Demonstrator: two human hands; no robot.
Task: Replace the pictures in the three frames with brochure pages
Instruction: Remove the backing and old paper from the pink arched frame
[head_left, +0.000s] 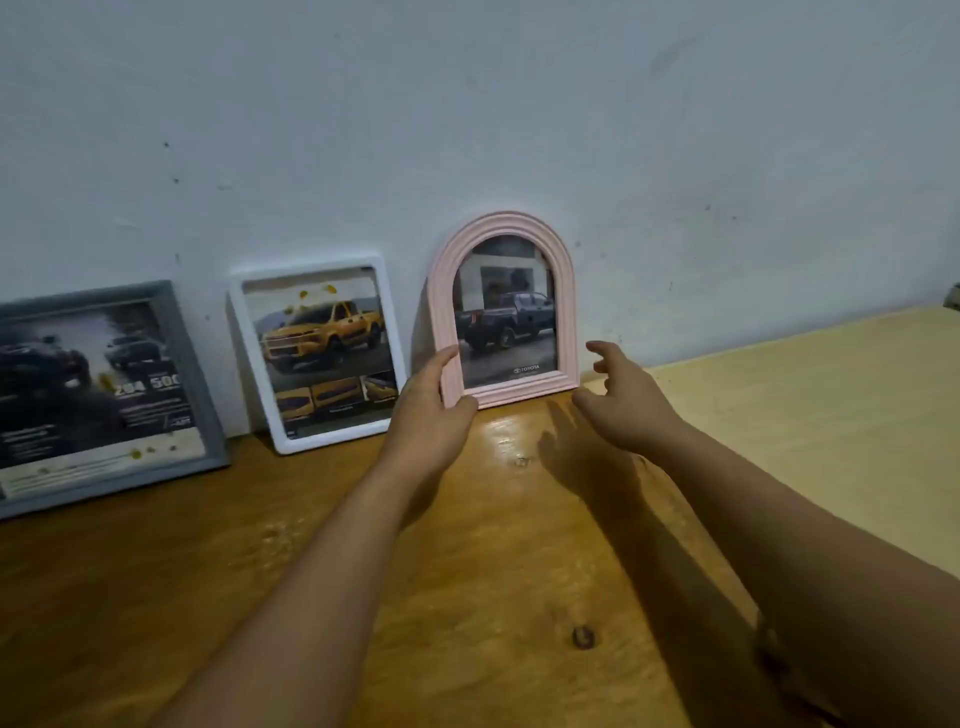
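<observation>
Three frames lean upright against the wall at the back of the wooden table. The grey frame (179, 364) at far left holds a dark brochure page with cars and text. A white frame (311, 439) in the middle shows a yellow pickup page. The pink arched frame (441, 312) on the right shows a dark pickup page. My left hand (431, 410) grips the pink frame's lower left corner, thumb on its front edge. My right hand (621, 400) hovers just right of the frame's lower right corner, fingers spread, holding nothing and not touching it.
A glossy brown wooden table (467, 571) spans the foreground. A paler wooden surface (831, 415) adjoins it on the right. The grey-white wall (519, 130) rises directly behind the frames. A small dark object (953, 297) sits at the far right edge.
</observation>
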